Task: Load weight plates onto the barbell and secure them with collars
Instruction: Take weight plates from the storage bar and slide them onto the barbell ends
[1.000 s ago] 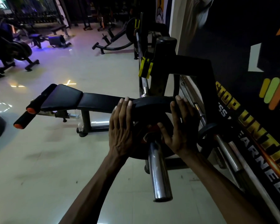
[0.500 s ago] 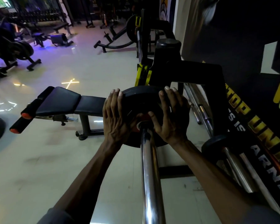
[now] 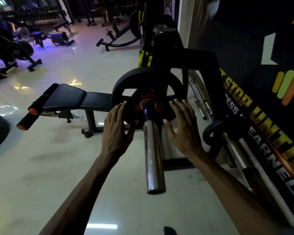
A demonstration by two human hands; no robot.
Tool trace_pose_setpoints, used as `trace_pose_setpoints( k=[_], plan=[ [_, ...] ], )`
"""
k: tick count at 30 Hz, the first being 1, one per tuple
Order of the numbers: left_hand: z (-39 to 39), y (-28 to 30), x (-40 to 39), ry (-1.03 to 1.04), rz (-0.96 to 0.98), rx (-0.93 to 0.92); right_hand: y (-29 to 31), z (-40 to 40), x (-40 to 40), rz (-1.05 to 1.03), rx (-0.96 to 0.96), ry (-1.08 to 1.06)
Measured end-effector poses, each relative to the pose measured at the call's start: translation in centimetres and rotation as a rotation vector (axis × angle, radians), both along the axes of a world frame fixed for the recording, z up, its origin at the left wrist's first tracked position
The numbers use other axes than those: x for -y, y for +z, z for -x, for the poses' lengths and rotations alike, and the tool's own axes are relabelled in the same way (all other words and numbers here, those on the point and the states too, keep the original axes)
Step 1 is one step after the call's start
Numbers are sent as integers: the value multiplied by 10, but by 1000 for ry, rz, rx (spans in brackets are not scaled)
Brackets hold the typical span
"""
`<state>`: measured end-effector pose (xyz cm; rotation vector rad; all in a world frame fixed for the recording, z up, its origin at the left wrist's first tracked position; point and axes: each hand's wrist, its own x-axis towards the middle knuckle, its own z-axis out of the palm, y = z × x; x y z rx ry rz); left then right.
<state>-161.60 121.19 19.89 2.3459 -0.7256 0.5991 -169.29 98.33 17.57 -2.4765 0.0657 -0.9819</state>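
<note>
A: Where's the round black rubber weight plate (image 3: 139, 78) with the red triangular hub now?

B: It sits far along the shiny chrome barbell sleeve (image 3: 153, 150), hard up by the black steel rack upright (image 3: 165, 46). Half a second ago it was still sliding inward with both palms wrapped over its upper rim; now much more bare chrome shows between the plate and the sleeve's near end.

A: And the hands?

B: Both have dropped to the plate's lower half. The left hand (image 3: 116, 131) lies on the left side with straight fingers touching the face and its thumb at the bottom edge. The right hand (image 3: 183, 126) is on the right side, fingers spread and straight; its fingertips look to be at the rim, though I cannot tell whether they press it. Neither hand grips anything: both are wide and flat.

A: Anything else around?

B: A black padded bench (image 3: 71, 99) with orange-capped foam rollers stands to the left on the pale tiled floor (image 3: 41, 167). To the right, a second chrome bar with a small black plate (image 3: 212, 133) leans near the dark wall banner with yellow lettering (image 3: 261, 116).
</note>
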Motion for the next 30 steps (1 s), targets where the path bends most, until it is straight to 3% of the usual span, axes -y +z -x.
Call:
trace_pose_setpoints(
  k=[9,13,17,30],
  plan=[
    [121,-66,-18,-59,-94,-407,-65,114,4,-69,-267,-63],
    [157,-81,10,36,-52,-587,-82,150,22,-124,-396,-99],
    [179,-101,61,-114,-140,-482,-93,182,56,-158,-457,-124],
    [219,-124,261,-231,-203,-511,-116,262,233,-165,-550,-247]
  ],
)
